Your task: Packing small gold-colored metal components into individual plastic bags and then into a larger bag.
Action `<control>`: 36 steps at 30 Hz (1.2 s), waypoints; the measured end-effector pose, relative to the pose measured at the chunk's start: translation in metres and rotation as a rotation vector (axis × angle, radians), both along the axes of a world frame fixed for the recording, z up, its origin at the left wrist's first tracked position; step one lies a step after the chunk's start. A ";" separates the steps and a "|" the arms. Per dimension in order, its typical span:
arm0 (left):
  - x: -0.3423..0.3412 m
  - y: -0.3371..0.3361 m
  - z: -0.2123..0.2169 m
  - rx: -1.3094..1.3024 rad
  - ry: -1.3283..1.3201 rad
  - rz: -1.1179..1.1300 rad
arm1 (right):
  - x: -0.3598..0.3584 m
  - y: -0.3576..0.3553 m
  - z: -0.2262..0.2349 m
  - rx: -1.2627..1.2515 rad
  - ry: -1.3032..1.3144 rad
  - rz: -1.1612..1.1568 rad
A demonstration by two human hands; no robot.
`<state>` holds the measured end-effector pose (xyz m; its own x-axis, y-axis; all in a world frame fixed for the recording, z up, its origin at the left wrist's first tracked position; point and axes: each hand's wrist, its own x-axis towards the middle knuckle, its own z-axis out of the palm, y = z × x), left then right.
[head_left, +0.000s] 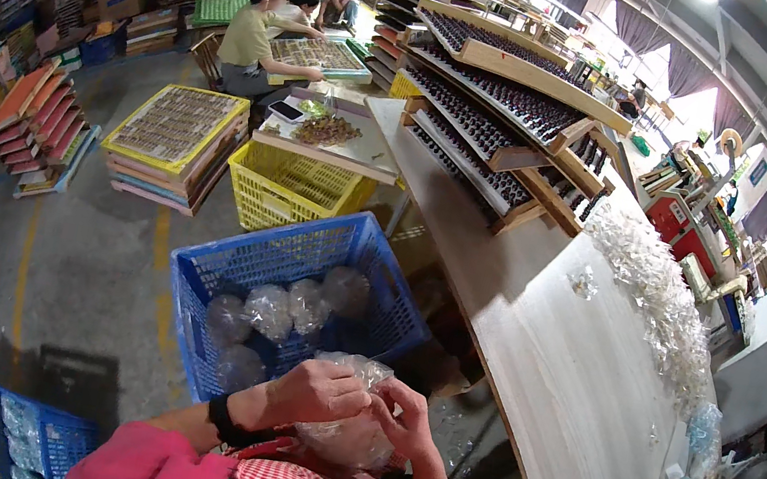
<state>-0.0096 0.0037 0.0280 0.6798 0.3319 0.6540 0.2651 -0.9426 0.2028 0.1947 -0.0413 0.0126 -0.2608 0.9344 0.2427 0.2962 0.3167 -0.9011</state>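
Close in front of my body, a clear plastic bag (350, 440), rounded and full, hangs between my hands. My left hand (317, 393) is closed on the upper part of the bag, its fingers pinched together. On the other side my right hand (405, 416) also pinches the gathered plastic near the top. What the bag contains is too blurred to name. Just beyond my hands stands a blue plastic crate (241, 242) with slotted walls. Several similar round, clear bags (268, 310) lie inside it.
To my right runs a long pale table (574, 373) bearing stacked trays of small dark pieces (499, 96) and a heap of clear plastic pieces (658, 296). A yellow crate (259, 193) supports a tray beyond the blue one. Several people (254, 40) sit farther off at left.
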 end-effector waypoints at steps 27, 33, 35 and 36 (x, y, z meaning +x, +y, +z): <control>-0.003 0.000 -0.034 -0.287 0.056 -0.081 | 0.013 0.011 -0.050 0.076 -0.027 -0.294; -0.037 0.029 -0.054 -0.465 0.103 0.181 | 0.021 -0.010 -0.009 -0.149 0.104 -0.364; -0.053 0.042 -0.068 -0.504 -0.062 0.427 | 0.029 -0.021 -0.003 -0.145 0.093 -0.385; -0.061 0.052 -0.074 -0.551 -0.145 0.487 | 0.034 -0.026 -0.004 -0.145 0.100 -0.394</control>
<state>-0.0709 0.0553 -0.0457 0.2917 0.8787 0.3778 0.5612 -0.4771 0.6763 0.2291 -0.0671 0.0084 0.1413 0.9841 0.1076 0.2780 0.0649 -0.9584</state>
